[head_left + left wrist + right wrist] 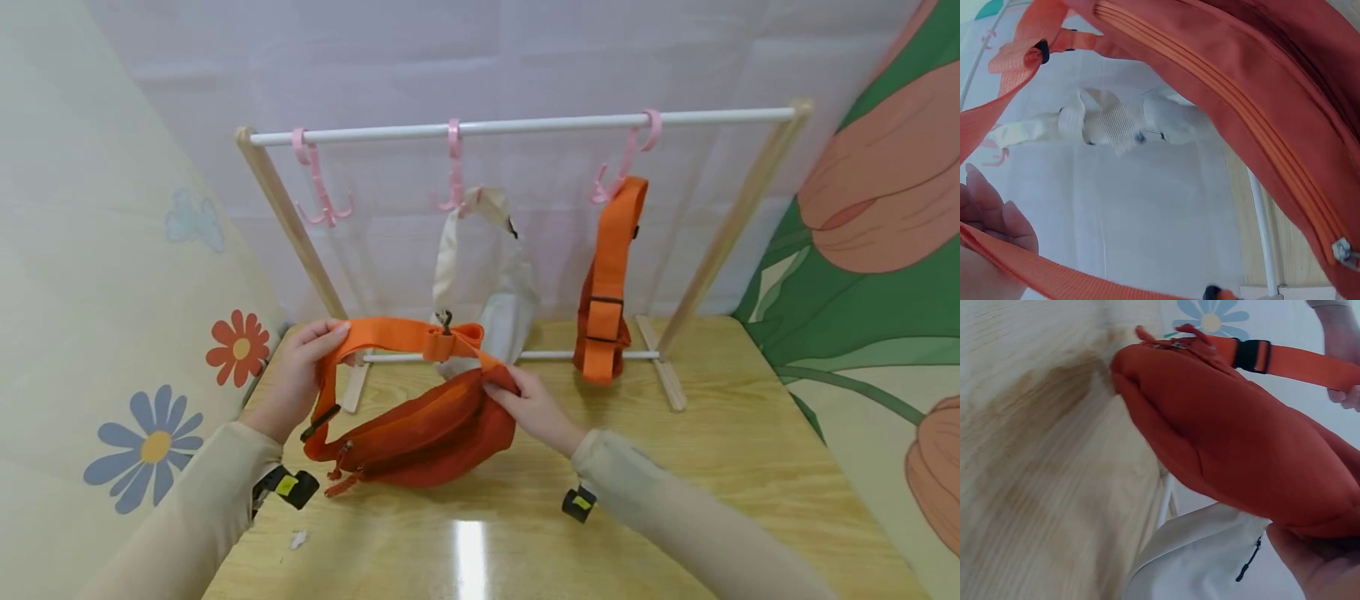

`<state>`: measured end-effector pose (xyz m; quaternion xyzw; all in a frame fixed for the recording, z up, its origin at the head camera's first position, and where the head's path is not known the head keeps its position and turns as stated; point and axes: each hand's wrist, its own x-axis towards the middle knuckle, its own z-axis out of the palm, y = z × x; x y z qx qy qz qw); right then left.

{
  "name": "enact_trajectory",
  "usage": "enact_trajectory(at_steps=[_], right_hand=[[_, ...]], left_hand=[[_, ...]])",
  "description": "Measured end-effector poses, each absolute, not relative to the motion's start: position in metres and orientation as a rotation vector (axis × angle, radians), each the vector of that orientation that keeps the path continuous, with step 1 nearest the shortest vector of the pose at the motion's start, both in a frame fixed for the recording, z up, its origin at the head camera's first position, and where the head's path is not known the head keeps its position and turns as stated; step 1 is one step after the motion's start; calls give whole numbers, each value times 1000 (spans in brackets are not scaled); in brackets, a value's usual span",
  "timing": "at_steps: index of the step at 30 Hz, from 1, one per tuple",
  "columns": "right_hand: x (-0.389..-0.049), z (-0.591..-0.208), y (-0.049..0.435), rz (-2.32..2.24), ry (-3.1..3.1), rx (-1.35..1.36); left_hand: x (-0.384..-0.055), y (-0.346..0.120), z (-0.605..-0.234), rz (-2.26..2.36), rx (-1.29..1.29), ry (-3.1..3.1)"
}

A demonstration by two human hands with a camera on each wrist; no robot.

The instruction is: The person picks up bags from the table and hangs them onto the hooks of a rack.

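Between both hands a red-orange waist bag point(420, 433) is held up above the wooden table, its zip pulls toward the left. My left hand point(303, 367) grips its bright orange strap point(390, 333), which loops across the top to a black buckle. At the bag's right end my right hand point(536, 408) pinches the fabric, thumb in front. The left wrist view shows the left fingers behind the strap point(1072, 275). In the right wrist view the bag's smooth underside point(1229, 431) faces the camera. A white waist bag point(510, 321) hangs just behind, partly hidden.
A rack with a white bar point(540, 125) and wooden legs stands at the back. Pink hooks hang from it, the left hook point(322, 192) bare. Another orange waist bag point(606, 292) hangs at the right. A small white scrap point(298, 540) lies on the table point(645, 533).
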<state>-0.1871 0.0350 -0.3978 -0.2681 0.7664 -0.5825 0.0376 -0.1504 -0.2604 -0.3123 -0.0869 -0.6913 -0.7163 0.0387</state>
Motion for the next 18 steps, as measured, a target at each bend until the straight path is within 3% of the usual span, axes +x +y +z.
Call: enact_trajectory(at_steps=[13, 18], right_hand=[[-191, -426, 24, -1555, 2259, -907], [-191, -418, 24, -1541, 2266, -829]], left_hand=[[-144, -253, -302, -2281, -195, -2022], [-147, -239, -296, -2343, -163, -2036]])
